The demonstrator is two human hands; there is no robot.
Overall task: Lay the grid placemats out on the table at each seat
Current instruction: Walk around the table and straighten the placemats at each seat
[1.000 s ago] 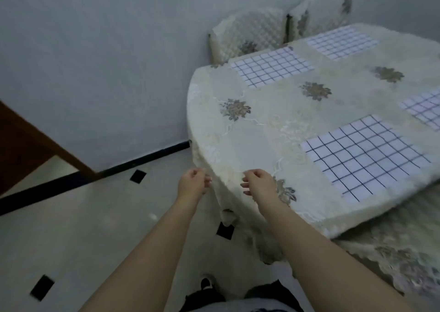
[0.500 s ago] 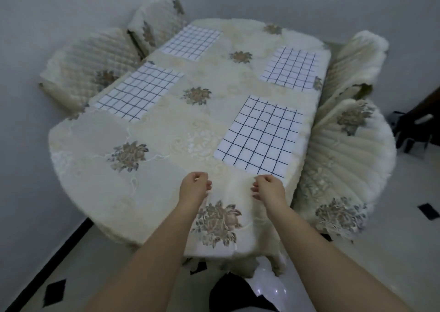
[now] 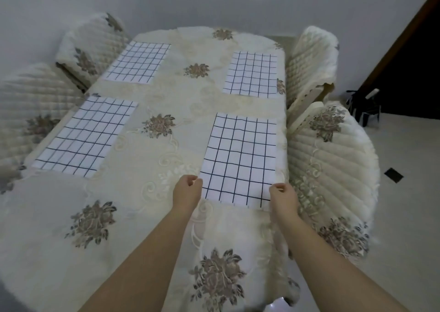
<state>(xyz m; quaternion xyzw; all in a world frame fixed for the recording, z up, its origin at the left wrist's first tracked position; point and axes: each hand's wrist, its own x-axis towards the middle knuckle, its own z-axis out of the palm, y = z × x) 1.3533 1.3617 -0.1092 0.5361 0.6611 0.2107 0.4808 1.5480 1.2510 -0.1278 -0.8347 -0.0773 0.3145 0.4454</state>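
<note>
Four grid placemats lay on the bench (image 3: 147, 187), which was draped in a cream floral tablecloth (image 3: 152, 216), each one set square to a long edge in front of a quilt-covered chair. The near right placemat (image 3: 240, 159) sat along the right edge beside the near right chair (image 3: 333, 168), the far right placemat (image 3: 251, 74) beyond it by the far right chair (image 3: 312, 56), and the near left placemat (image 3: 85, 136) and far left placemat (image 3: 139, 62) mirrored them along the left edge. The left hand (image 3: 187, 191) was at the near left corner of the near right placemat, its fingers (image 3: 190, 180) curled together; whether they pinched the cloth or only met it could not be told. The right hand (image 3: 283, 196) was at that mat's near right corner, its fingers (image 3: 277, 189) likewise curled closed at the hem, with the grip itself hidden. Holding both near corners would let the person tug the mat flat and line it up with the bench edge, which seemed the purpose. With all four seats covered, the laying looked nearly finished, only this last straightening remaining.
</note>
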